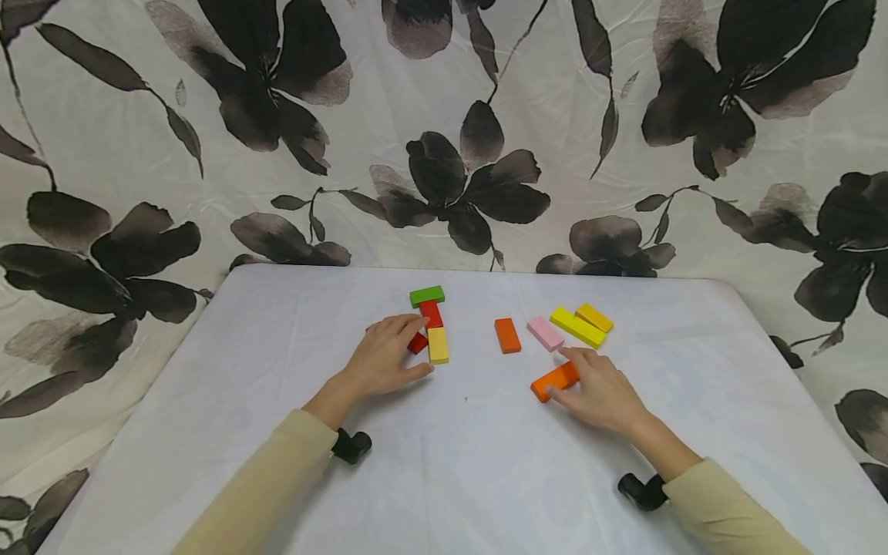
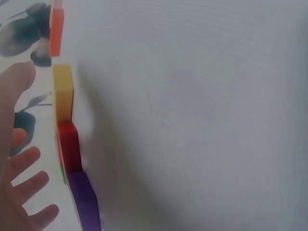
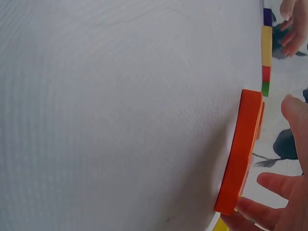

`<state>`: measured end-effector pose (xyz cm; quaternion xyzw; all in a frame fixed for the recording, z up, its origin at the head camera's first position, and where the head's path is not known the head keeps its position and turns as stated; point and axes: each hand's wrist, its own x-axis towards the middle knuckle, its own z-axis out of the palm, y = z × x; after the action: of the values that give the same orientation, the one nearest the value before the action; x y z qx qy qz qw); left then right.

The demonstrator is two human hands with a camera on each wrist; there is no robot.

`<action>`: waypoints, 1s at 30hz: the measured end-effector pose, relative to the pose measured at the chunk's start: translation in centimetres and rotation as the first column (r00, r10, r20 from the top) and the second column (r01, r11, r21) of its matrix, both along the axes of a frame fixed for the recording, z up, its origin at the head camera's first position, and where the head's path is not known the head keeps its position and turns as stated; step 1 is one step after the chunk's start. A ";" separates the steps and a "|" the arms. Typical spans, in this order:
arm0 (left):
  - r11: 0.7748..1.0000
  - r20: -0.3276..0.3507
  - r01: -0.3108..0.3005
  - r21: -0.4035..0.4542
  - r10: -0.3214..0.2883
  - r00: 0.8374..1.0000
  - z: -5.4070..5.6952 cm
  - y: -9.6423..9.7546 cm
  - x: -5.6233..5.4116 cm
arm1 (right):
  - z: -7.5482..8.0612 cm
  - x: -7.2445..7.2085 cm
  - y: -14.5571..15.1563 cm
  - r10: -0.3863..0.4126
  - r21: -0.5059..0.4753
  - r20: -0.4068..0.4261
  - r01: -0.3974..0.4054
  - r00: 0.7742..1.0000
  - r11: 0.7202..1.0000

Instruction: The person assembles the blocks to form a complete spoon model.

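My left hand (image 1: 381, 358) hovers over the left group of blocks with spread fingers and thumb, and nothing shows in its grasp. Beside its fingers lie a pale yellow block (image 1: 438, 345), a red block (image 1: 431, 313), a second red block (image 1: 418, 343) and a green block (image 1: 426, 295). A purple block (image 2: 84, 199) appears in the left wrist view; the hand hides it from the head view. At the right, my right hand (image 1: 603, 389) is by an orange block (image 3: 240, 151), thumb apart from it and fingers close to one end. Whether a fingertip touches it I cannot tell.
Another orange block (image 1: 507, 336) lies between the hands. Beyond the right hand are a pink block (image 1: 545, 334), a long yellow block (image 1: 577, 327) and a shorter yellow block (image 1: 594, 317). A white table (image 1: 465, 462) carries everything, with a flowered cloth (image 1: 388, 139) hanging behind its far edge.
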<state>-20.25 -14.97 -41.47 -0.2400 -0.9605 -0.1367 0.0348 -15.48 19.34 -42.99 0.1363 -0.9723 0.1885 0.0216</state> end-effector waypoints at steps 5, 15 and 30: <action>1.000 -0.013 0.017 0.024 -0.016 1.000 -0.3 0.5 -0.3 | -0.1 0.0 -0.4 0.019 0.003 -0.030 -0.019 0.999 1.000; 0.999 -0.017 0.009 0.041 -0.008 1.000 -0.7 1.4 -0.7 | -0.4 -0.1 -1.5 0.068 0.017 -0.042 -0.068 0.997 0.998; 0.999 0.019 -0.047 0.005 0.047 0.999 -0.9 2.1 -1.3 | -0.5 0.0 -1.0 0.152 0.025 -0.030 -0.152 0.988 0.988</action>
<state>-21.57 -12.88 -42.35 -0.2161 -0.9657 -0.1407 0.0298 -15.48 18.33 -43.51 0.2132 -0.9607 0.1763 0.0212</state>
